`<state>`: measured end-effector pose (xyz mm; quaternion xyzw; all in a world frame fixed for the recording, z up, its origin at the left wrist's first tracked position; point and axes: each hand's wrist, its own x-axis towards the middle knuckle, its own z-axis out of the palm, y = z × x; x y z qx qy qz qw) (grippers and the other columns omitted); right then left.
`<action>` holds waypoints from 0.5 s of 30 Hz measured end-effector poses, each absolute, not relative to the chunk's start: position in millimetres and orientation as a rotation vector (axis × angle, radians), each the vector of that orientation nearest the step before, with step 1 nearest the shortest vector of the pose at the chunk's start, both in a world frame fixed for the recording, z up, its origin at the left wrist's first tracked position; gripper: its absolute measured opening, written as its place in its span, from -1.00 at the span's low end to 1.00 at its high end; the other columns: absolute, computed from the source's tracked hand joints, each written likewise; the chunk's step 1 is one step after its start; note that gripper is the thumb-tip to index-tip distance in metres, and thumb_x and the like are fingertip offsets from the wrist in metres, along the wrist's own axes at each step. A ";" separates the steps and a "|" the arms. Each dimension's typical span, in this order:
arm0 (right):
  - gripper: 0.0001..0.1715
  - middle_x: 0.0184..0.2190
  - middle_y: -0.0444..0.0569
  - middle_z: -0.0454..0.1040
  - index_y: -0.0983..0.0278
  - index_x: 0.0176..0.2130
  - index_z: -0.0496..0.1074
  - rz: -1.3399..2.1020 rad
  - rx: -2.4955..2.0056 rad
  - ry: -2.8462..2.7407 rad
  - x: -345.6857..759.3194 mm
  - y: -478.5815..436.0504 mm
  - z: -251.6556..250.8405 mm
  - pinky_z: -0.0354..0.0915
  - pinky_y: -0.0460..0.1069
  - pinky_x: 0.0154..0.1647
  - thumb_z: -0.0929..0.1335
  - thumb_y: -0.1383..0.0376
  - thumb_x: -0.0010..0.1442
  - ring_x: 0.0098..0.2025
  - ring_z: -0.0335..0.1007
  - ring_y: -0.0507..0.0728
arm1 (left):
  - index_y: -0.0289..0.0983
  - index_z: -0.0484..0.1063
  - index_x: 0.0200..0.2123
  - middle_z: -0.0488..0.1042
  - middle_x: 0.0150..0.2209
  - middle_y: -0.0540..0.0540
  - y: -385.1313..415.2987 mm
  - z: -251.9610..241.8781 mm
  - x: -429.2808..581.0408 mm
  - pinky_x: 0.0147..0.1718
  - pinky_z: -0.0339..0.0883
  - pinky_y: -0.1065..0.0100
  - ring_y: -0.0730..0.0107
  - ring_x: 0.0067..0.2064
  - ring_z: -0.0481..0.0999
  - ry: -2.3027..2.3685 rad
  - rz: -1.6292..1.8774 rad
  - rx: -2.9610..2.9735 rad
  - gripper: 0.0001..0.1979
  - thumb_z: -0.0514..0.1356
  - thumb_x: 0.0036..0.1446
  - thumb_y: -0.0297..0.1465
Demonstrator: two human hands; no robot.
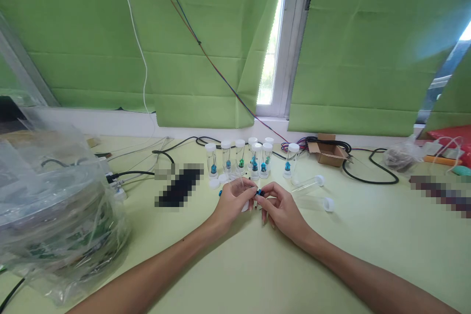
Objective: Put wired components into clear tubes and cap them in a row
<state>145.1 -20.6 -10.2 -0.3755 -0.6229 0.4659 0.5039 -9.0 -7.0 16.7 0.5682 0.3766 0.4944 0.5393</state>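
My left hand point(234, 199) and my right hand point(279, 206) meet over the pale green table point(257, 265), fingertips together. Both pinch a small blue piece point(260, 192) between them. The left hand also curls around a clear tube with a white cap point(245, 206). Just behind the hands stands a row of several clear capped vials point(241, 157), each with a small blue or green piece inside. One more vial point(290, 160) stands apart to the right. Two empty tubes point(312, 195) lie on their sides right of my right hand. Loose white caps point(218, 181) lie left of the hands.
A large bundle wrapped in clear plastic point(51, 216) fills the left side. Black cables point(368, 171) run along the back edge, by a small open cardboard box point(328, 151). A plastic bag point(399, 157) and red items point(452, 137) sit at far right. Green blinds hang behind.
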 end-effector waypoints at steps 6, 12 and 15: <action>-0.58 -0.47 -0.14 0.41 0.27 -0.35 0.32 1.130 -0.893 -1.571 145.2 -18.7 -13.6 0.17 -0.13 -0.73 0.28 -0.04 0.26 -0.65 0.32 -0.03 | -0.29 0.41 -0.40 0.40 -0.56 0.04 -7.2 15.4 -9.2 -0.53 0.16 0.42 0.51 -0.56 0.33 0.873 1.168 1.396 -0.84 0.28 0.05 -0.32; -0.40 -0.61 -0.14 0.36 0.30 -0.41 0.36 1.198 -0.913 -1.585 144.2 -16.3 -16.8 0.12 -0.14 -0.75 0.17 -0.12 0.29 -0.68 0.32 -0.01 | -0.30 0.42 -0.40 0.40 -0.56 0.03 -7.5 15.9 -9.1 -0.53 0.16 0.41 0.51 -0.58 0.32 0.859 1.143 1.427 -0.82 0.29 0.04 -0.30; -0.34 -0.65 -0.14 0.34 0.32 -0.43 0.38 1.229 -0.919 -1.570 143.2 -16.1 -17.2 0.13 -0.14 -0.75 0.13 -0.14 0.30 -0.70 0.31 -0.01 | -0.30 0.43 -0.40 0.38 -0.57 0.04 -7.8 16.3 -8.5 -0.54 0.15 0.41 0.51 -0.58 0.32 0.853 1.144 1.421 -0.82 0.29 0.04 -0.30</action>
